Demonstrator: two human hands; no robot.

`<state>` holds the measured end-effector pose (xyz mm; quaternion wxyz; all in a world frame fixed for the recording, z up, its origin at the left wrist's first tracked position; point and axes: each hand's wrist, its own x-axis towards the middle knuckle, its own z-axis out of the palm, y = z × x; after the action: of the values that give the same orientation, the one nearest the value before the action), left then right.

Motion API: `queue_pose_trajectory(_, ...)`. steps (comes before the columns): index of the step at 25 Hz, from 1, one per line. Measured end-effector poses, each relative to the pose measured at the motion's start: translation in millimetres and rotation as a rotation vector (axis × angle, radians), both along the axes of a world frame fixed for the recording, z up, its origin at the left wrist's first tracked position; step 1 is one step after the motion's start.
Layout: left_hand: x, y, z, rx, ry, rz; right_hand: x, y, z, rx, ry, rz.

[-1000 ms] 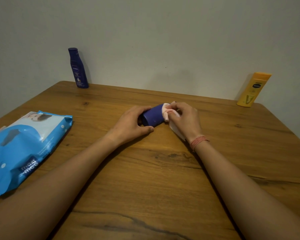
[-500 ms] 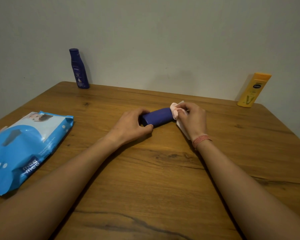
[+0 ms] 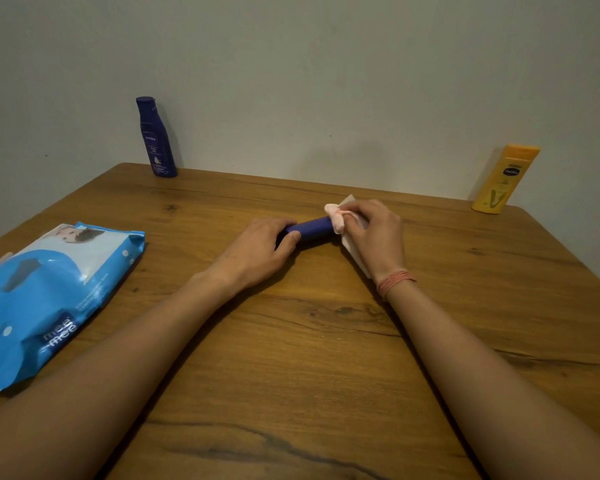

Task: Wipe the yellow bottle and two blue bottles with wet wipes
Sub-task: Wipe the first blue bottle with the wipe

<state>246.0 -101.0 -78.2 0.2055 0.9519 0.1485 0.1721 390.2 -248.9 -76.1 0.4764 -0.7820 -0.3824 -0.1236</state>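
Observation:
A blue bottle [image 3: 312,229] lies on its side at the middle of the wooden table [image 3: 326,341]. My left hand [image 3: 257,252] grips its left end. My right hand [image 3: 374,237] holds a pale wet wipe [image 3: 338,219] wrapped over the bottle's right end; part of the wipe trails under the hand. A second blue bottle [image 3: 155,138] stands upright at the far left by the wall. The yellow bottle [image 3: 504,179] stands at the far right corner, leaning against the wall.
A blue pack of wet wipes [image 3: 49,292] lies flat near the table's left edge. A grey wall [image 3: 326,81] runs right behind the table. The table's right edge slants away at the far right.
My right hand has slid the wipe rightward along the lying bottle, baring more of its blue body. The left hand has stayed gripping the left end.

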Motion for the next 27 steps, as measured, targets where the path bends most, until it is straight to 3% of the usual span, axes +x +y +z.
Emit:
queue_pose_trajectory(3,-1.7,-1.9,3.1,-0.040,-0.003,-0.010,2.2,-1.7,-0.8,-0.010,0.026,-0.012)
queue_pose_trajectory(8,-5.0,-1.6,3.0,-0.122,-0.105,-0.019,-34.3,16.9,-0.5,-0.013,-0.224,0.303)
queue_pose_trajectory(15,-1.5,0.7,2.8,-0.021,-0.037,0.037,6.0,2.7,-6.0,-0.099,0.001,-0.044)
queue_pose_trajectory(21,-1.1,4.0,2.6,-0.086,-0.041,0.125,-23.0,11.3,-2.7,-0.113,-0.161,0.326)
queue_pose_trajectory(27,1.8,-0.3,2.8,-0.103,-0.067,0.174,-8.9,6.7,-4.1,-0.127,-0.012,0.184)
